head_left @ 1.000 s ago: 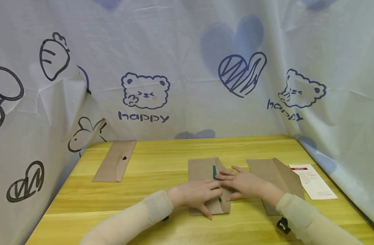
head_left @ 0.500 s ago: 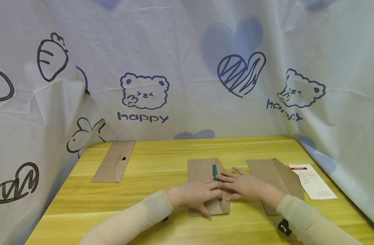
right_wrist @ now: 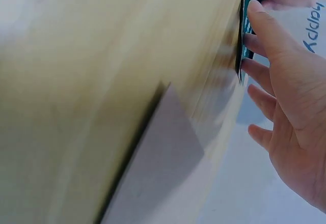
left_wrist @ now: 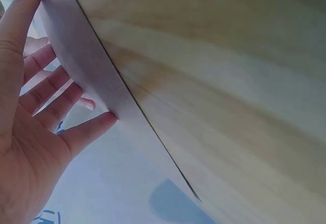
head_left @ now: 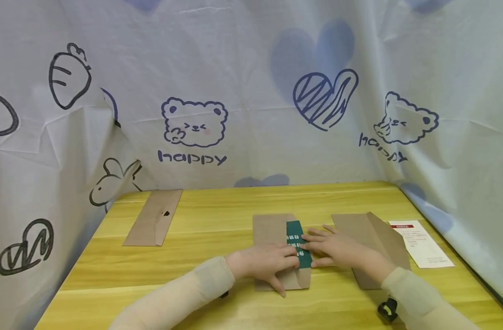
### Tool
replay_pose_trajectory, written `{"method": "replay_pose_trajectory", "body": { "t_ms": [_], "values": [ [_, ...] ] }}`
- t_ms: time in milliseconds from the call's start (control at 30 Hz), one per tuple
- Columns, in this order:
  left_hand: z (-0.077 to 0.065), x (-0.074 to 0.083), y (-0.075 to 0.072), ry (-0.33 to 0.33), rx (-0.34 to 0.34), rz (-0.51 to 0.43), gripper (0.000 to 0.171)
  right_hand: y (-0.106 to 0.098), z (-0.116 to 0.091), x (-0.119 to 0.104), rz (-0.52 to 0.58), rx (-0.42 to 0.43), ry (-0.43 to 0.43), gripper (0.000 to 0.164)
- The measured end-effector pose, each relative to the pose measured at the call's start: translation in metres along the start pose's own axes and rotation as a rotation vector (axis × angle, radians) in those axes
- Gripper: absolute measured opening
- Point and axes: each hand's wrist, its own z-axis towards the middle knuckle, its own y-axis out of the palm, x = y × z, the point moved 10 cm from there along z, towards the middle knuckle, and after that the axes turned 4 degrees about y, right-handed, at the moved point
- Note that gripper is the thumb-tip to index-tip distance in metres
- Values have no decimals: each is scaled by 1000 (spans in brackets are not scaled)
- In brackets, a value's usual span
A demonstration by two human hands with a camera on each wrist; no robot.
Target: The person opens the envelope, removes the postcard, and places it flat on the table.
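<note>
In the head view, a brown kraft envelope (head_left: 270,229) lies flat at mid-table. A dark green card (head_left: 293,229) with white print shows beyond its opening, over the flap. My left hand (head_left: 265,263) rests on the envelope, thumb toward the near edge and fingertips beside the card; in the left wrist view its fingers touch the brown paper (left_wrist: 76,40). With spread fingers, my right hand (head_left: 336,247) touches the card's right edge. The right wrist view has the thumb and two fingertips at the green card (right_wrist: 248,23). The card's left part is hidden inside the envelope.
A second kraft envelope (head_left: 354,227) with its flap unfolded lies to the right, partly under the right forearm. Beside it is a white printed card (head_left: 426,247) with a red band. Another envelope (head_left: 150,220) with a black mark lies far left. A printed cloth (head_left: 251,82) hangs behind.
The green card has slid to the right out of the envelope, so more of its print shows. My right hand has moved right with it; the left hand stays on the envelope.
</note>
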Motion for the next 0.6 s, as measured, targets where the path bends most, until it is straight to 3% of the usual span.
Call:
{"method": "replay_pose_trajectory", "body": {
  "t_ms": [433, 600],
  "values": [
    [1, -3, 4, -6, -24, -77, 62, -4, -2, 10, 119, 55, 78, 52],
    [1, -4, 5, -3, -23, -110, 60, -13, 6, 10, 87, 154, 137, 50]
  ]
}}
